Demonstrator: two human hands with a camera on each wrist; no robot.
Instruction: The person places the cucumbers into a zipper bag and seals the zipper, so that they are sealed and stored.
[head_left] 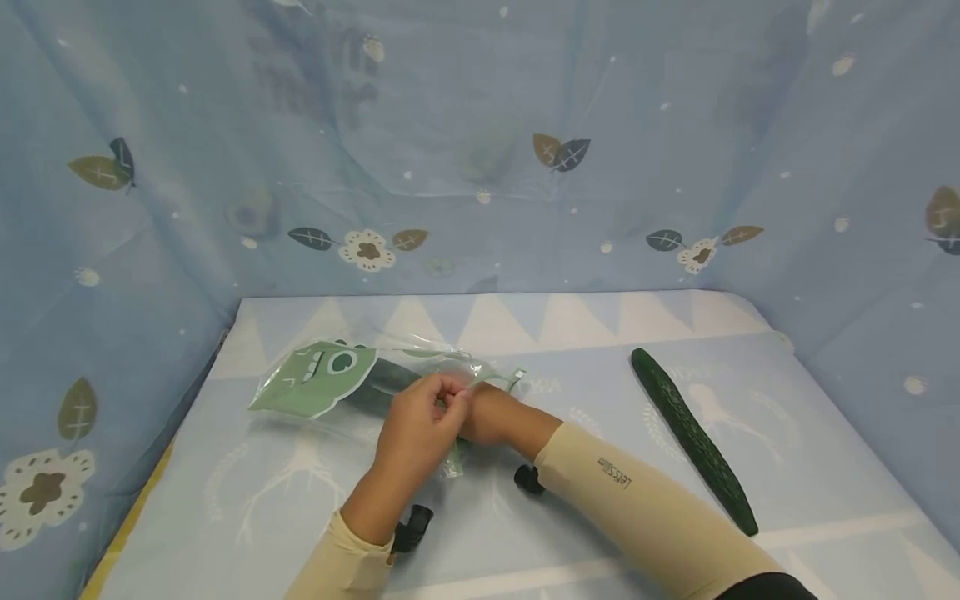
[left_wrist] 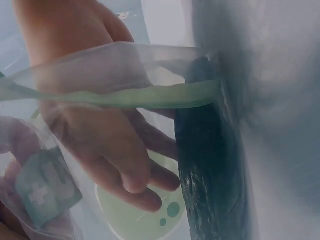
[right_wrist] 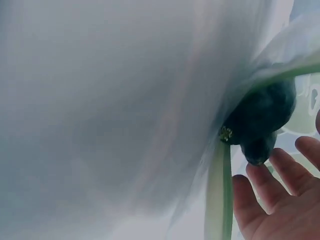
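Observation:
A clear zip bag (head_left: 311, 383) with a green cartoon face lies on its side, its mouth toward the right. My left hand (head_left: 420, 429) pinches the plastic at that mouth. Through the opening reaches my right hand (head_left: 487, 412), with its fingers inside the bag. Two dark green cucumbers, an upper one (right_wrist: 272, 105) and a lower one (right_wrist: 258, 150), show within the bag in the right wrist view. The fingers (right_wrist: 272, 192) of the right hand are extended, close by the lower cucumber's end. Plastic blurs part of this.
Another long cucumber (head_left: 693, 442) lies slantwise on the right of the cloth-covered table (head_left: 585, 533). A patterned blue curtain (head_left: 480, 150) hangs behind and on both sides. Black straps (head_left: 412, 527) are around the wrists.

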